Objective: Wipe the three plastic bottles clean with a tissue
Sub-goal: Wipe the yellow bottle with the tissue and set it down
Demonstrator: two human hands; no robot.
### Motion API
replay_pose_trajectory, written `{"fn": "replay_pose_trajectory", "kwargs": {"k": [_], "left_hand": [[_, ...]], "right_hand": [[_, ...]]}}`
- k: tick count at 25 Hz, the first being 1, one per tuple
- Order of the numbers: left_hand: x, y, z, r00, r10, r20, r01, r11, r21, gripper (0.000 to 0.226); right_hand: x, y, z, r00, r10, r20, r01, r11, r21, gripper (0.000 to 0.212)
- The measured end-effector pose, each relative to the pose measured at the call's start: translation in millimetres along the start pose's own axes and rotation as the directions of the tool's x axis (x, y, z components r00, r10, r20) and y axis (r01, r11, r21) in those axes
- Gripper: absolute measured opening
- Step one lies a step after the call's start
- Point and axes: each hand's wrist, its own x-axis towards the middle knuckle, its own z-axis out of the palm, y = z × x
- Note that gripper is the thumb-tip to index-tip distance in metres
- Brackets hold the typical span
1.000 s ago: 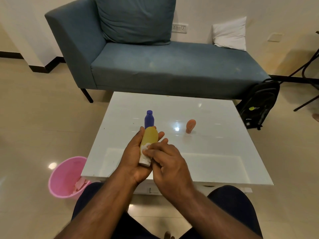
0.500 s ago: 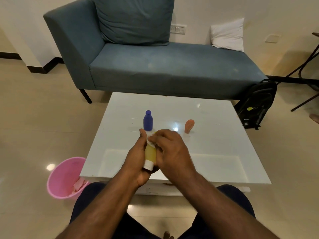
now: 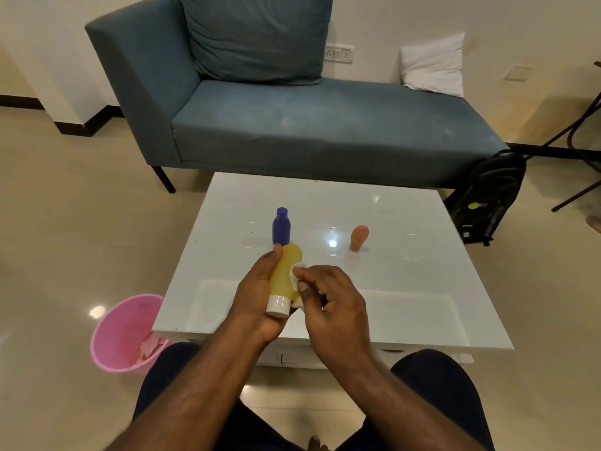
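Note:
My left hand [image 3: 257,297] grips a yellow bottle [image 3: 284,273] with a white cap, cap end pointing toward me, above the near part of the white table [image 3: 406,288]. My right hand [image 3: 328,304] pinches a white tissue [image 3: 297,271] and presses it against the bottle's right side. A blue bottle [image 3: 281,226] stands upright on the table just beyond the yellow one. An orange bottle [image 3: 358,237] stands to the right, apart from both hands.
A pink bin [image 3: 125,333] with crumpled tissues sits on the floor left of the table. A blue sofa [image 3: 309,125] stands behind the table. A black backpack [image 3: 487,196] leans at the right. My knees are under the table's near edge.
My right hand slid the tissue up to the bottle's top, then back off to its right side. More of the yellow bottle and its cap now show.

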Motion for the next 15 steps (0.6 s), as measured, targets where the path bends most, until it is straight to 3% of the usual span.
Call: {"fn": "replay_pose_trajectory", "kwargs": {"k": [3,6,10,12,15], "left_hand": [[-1.1,-7.1,3.1,0.999,-0.021,0.037,0.018,0.997,0.076,0.063],[-3.6,-10.0,7.5,0.999,-0.035,0.017,0.033,0.995,0.090,0.041],[2.8,2.7,3.9,0.994,-0.108,0.031,0.110,0.991,-0.078,0.033],[5.6,2.8,0.4,0.995,-0.067,-0.069,0.064,0.997,-0.047,0.036],[-3.2,-2.7,5.7,0.997,-0.071,0.006,0.071,0.995,-0.065,0.053]], "right_hand": [[25.5,0.4,-5.0,1.000,-0.001,-0.026,0.001,1.000,0.004,0.015],[40.4,-5.4,-3.3,1.000,0.005,-0.011,-0.006,0.999,-0.042,0.015],[0.7,-9.2,4.9,0.996,-0.059,0.073,0.060,0.998,-0.013,0.022],[-14.6,-7.6,5.6,0.990,-0.083,0.113,0.088,0.995,-0.038,0.024],[-1.2,-4.7,4.7,0.993,-0.062,0.099,0.067,0.997,-0.041,0.022]]}}
